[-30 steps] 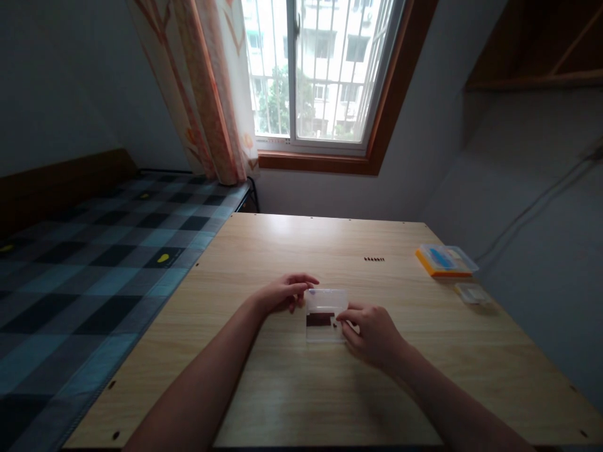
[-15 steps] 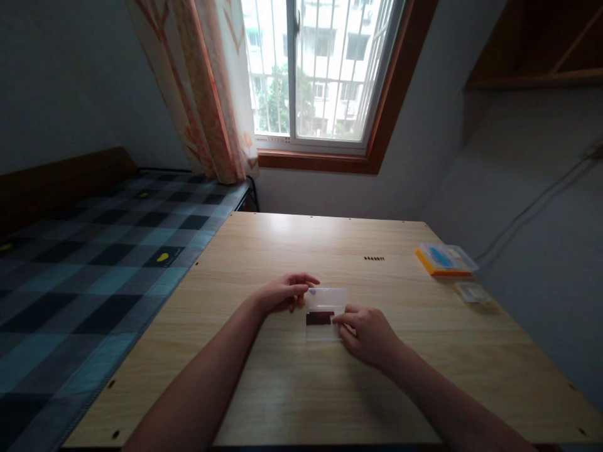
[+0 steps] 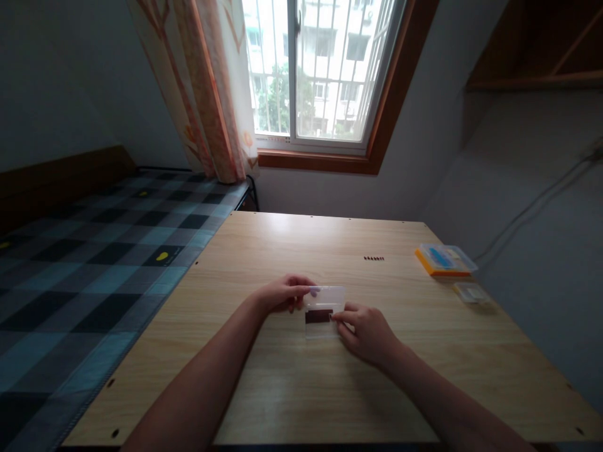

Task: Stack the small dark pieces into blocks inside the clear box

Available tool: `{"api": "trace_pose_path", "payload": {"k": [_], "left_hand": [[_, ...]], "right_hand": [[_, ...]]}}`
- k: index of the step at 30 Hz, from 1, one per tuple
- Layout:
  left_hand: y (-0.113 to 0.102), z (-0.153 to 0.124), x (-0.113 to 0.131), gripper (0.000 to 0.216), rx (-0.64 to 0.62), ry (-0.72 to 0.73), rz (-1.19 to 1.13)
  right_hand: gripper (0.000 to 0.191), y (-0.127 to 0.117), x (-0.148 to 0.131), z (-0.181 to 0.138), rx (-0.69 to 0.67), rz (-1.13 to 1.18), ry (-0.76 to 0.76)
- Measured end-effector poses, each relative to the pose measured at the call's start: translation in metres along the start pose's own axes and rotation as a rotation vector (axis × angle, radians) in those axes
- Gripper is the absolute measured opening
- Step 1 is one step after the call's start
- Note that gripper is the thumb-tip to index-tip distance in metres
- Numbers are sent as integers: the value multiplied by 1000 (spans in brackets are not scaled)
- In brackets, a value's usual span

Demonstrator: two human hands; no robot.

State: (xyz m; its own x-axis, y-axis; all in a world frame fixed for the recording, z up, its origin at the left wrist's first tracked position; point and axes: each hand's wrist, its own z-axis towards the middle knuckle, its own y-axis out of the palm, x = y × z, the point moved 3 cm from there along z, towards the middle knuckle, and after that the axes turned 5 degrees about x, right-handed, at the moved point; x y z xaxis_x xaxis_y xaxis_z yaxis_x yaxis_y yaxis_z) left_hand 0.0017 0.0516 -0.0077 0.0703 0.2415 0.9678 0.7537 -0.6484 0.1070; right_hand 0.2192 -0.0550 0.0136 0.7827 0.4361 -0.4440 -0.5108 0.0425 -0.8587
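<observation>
On the surface (image 3: 264,389), my left hand (image 3: 286,293) now pinches the clear case (image 3: 316,333), likely steadying it; right hand (image 3: 363,328), grip unclear.

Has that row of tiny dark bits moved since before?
No, the row of tiny dark bits stayed put, judged against the far edge of the table.

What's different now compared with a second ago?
The right hand has shifted slightly left, fingers further over the clear box; the small dark piece seen just below them is no longer visible. The left hand overlaps the lid's corner slightly more. The row of dark pieces, orange case and small clear case stayed put.
</observation>
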Motion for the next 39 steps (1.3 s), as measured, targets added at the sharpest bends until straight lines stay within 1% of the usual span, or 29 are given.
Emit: {"api": "trace_pose_path", "payload": {"k": [9,14,17,20,23,24,26,29,32,35,39], "left_hand": [[3,-1,2,49,-12,-4,11],[2,-1,2,50,-23,-5,13],[1,-1,1,49,-30,-8,10],[1,0,0,49,-32,-6,0],[1,0,0,50,-21,6,-19],[1,0,0,50,-17,10,-27],[1,0,-1,52,-9,20,-42],[-1,1,-2,55,0,32,-60],[-3,2,-4,57,3,34,-69],[-5,2,-6,59,2,30,-70],[-7,2,-7,58,6,30,-69]], "right_hand": [[26,1,2,2,15,-2,-16],[26,1,1,0,58,16,-44],[25,-5,3,-2,161,54,-82],[25,-13,18,-1,336,137,-88],[26,-20,49,2,518,122,29],[27,-21,61,4,556,75,80],[30,-21,83,9,588,10,138],[33,-17,110,18,576,-78,197],[43,-12,128,29,525,-185,248],[51,-8,138,41,475,-283,293],[48,-6,145,58,420,-358,315]]}}
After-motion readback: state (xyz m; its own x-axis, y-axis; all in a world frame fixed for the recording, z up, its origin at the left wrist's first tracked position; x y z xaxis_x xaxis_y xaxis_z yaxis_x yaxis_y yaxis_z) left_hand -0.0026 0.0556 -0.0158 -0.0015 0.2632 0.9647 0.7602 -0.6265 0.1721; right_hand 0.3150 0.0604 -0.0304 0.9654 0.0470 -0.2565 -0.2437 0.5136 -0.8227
